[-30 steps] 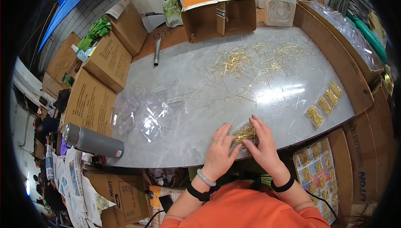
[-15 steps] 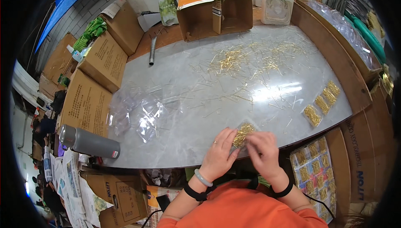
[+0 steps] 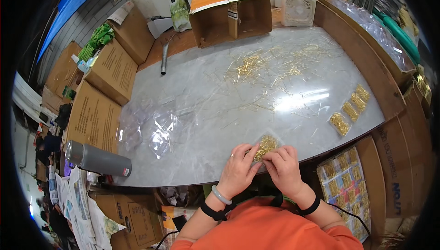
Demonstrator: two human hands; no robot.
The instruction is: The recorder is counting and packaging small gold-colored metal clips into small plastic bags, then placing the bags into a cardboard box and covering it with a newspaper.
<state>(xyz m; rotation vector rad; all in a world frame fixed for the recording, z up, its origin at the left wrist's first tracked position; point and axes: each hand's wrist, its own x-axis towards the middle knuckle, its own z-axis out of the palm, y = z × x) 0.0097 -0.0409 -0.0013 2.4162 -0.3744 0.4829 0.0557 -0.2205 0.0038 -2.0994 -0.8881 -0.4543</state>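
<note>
A clear plastic bag of gold wire hooks (image 3: 266,146) lies at the table's near edge, between my two hands. My left hand (image 3: 238,169) grips the bag's left side, thumb and fingers closed on it. At its lower right edge my right hand (image 3: 283,166) pinches the bag; the fingertips partly cover that edge. Several filled bags (image 3: 340,123) lie in a row at the table's right. Loose gold hooks (image 3: 250,68) are heaped farther back, with more scattered around. To the left is a pile of clear plastic bags (image 3: 162,128).
A grey flask (image 3: 98,158) lies at the near left, beside cardboard boxes (image 3: 94,115). An open carton (image 3: 231,19) and a white fan (image 3: 298,5) stand at the back. A metal tube (image 3: 164,60) rests behind. Below the right edge, a box holds more filled bags (image 3: 343,181).
My right hand has moved left and down, its fingers now pinching the bag's near edge. My left hand has stayed on the bag. The whole view has shifted slightly.
</note>
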